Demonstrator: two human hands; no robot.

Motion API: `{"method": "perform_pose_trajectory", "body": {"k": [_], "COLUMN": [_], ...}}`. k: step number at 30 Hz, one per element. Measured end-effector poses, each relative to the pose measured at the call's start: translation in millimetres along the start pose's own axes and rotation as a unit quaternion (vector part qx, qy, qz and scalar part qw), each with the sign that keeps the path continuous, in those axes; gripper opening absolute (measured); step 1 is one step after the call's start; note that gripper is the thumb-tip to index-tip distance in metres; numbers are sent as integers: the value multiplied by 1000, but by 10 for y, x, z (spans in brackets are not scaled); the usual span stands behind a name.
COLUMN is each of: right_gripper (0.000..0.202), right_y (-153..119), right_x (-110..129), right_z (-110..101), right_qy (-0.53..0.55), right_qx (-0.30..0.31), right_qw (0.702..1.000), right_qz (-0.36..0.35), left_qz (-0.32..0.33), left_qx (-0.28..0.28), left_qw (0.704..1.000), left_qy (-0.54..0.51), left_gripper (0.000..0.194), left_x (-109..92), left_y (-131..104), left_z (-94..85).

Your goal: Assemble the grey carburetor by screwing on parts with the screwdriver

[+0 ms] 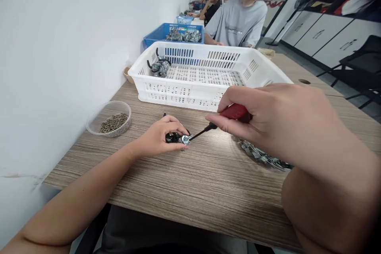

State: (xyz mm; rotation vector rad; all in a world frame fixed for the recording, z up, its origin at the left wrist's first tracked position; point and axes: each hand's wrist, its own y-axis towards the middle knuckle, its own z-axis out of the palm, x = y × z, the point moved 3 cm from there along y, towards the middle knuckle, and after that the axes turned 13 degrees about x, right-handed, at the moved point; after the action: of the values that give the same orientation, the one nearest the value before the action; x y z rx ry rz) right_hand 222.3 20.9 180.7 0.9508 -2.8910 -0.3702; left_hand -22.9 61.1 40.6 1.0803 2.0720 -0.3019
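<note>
My left hand is closed around a small carburetor, steadying it on the table. Its silver metal face points right, and part of its dark body is hidden by my fingers. My right hand grips the red handle of a screwdriver. The dark shaft slants down to the left, and its tip meets the carburetor's metal part between my left thumb and fingers. Whether the tip sits in a screw head is too small to tell.
Left of my hands stands a clear round tub of small brass-coloured screws. A white basket ahead holds a few carburetors. Behind it is a blue crate of metal parts. Another container is partly under my right hand. People sit beyond.
</note>
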Motion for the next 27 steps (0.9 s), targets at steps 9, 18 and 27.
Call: {"method": "perform_pose_trajectory", "body": {"k": [9,18,27], "right_gripper": [9,40,12], "right_y": [-52,32,63], "right_x": [52,75,-4], "right_z": [-64,11,-10], "right_qy": [131,-4,195], "right_qx": [84,-42,89], "right_qw": [980,999,961], "right_qz": [-122,9,-174], "left_qz": [-5,0,-16], "left_qx": [-1,-6,1], "left_qw": [1000,1000,1000], "left_qy": [1,2,1], "left_gripper": [36,36,37], "left_x": [-11,-10,-15], "left_y": [-1,1,-5], "left_z": [-6,-10,-7]}}
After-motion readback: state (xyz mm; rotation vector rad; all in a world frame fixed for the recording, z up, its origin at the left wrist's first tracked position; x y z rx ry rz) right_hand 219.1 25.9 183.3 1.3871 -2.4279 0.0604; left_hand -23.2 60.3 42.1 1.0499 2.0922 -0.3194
